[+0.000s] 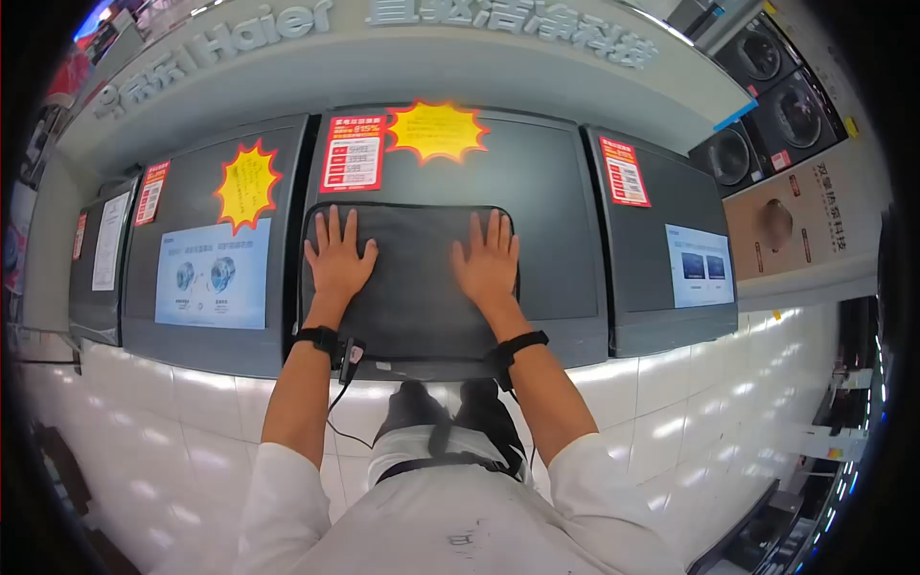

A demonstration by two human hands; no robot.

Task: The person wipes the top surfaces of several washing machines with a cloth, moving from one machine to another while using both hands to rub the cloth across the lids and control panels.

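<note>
A black rectangular case or mat (pixel 417 287) lies flat on top of the middle dark grey appliance (pixel 563 259). My left hand (pixel 340 259) rests palm down on its left part, fingers spread. On its right part my right hand (pixel 489 264) lies flat, with the fingers a little apart. Neither hand grips anything. Each wrist wears a black strap with a cable. Just beyond the case are a red and white price card (pixel 352 153) and a yellow starburst sign (pixel 437 131).
Similar appliances stand to the left (pixel 139 297) and right (pixel 661 321), with price cards and blue leaflets on top. Behind rises a pale panel with raised lettering (pixel 513 19). Front-loading machines (pixel 795 110) are stacked at the back right. Shiny floor tiles (pixel 661 412) lie below.
</note>
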